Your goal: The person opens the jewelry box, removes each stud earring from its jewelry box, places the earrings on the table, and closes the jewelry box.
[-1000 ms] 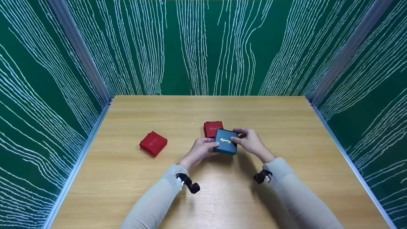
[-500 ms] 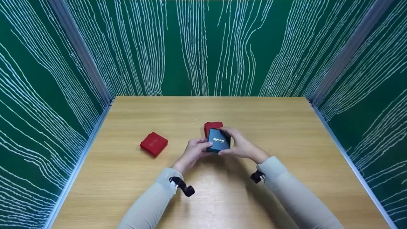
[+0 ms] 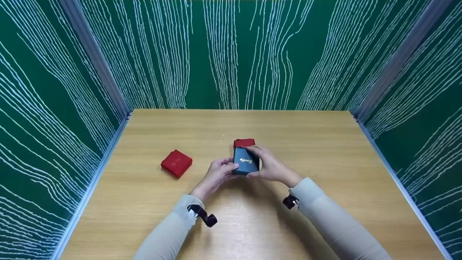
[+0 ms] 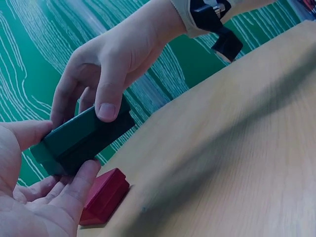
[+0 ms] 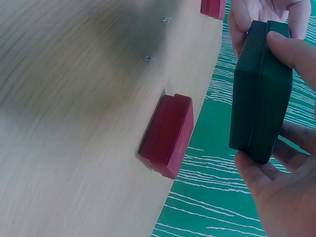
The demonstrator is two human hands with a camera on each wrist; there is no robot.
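A small dark green jewellery box [image 3: 246,161] with gold lettering on its lid is held above the table between both hands. My left hand [image 3: 217,174] grips its left side, thumb on the lid and fingers below. On the opposite side my right hand [image 3: 275,168] holds the box, its thumb at the near edge and its fingers at the far one. A seam runs along the green box [image 5: 261,94] in the right wrist view, and its lid is down. Just behind it stands a red jewellery box [image 3: 244,142], partly hidden in the head view.
Another red box [image 3: 176,163] lies to the left on the wooden table [image 3: 144,216]. Two tiny star-shaped pieces [image 5: 148,59] rest on the tabletop near the back. Green walls [image 3: 205,54] with white lines enclose three sides.
The green box has moved left and now overlaps more of the red box behind it. My right thumb has gone from the lid to the near edge, and both hands have shifted left.
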